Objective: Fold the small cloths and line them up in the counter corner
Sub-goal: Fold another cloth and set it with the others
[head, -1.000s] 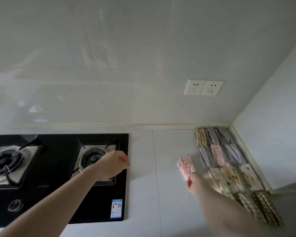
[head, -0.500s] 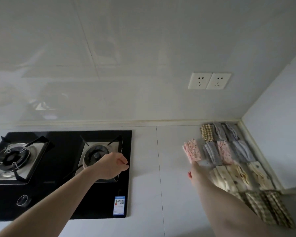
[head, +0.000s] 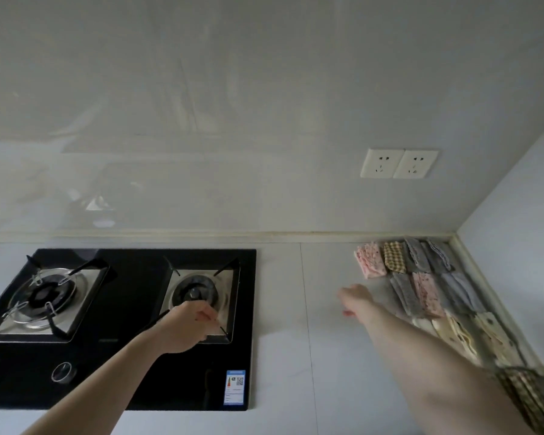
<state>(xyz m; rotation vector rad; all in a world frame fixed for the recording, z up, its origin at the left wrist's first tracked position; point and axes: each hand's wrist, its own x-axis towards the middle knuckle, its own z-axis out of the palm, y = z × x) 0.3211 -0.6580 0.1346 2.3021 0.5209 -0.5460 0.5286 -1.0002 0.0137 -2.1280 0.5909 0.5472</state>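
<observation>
A folded pink floral cloth (head: 370,259) lies on the white counter at the left end of the back row, beside a yellow checked cloth (head: 394,256). Several folded cloths (head: 434,287) lie in rows in the counter corner, running toward me along the right wall. My right hand (head: 355,299) hovers just in front of the pink cloth, apart from it, holding nothing, fingers blurred. My left hand (head: 187,324) is curled loosely over the right burner of the stove, with nothing seen in it.
A black two-burner gas stove (head: 117,324) fills the left of the counter (head: 296,309). Two white wall sockets (head: 399,163) sit on the back wall above the cloths. A low rim (head: 484,293) borders the counter along the right wall.
My right hand carried the pink floral cloth to the back row, set it down beside the yellow checked cloth, let go and drew back. The left hand stayed over the burner.
</observation>
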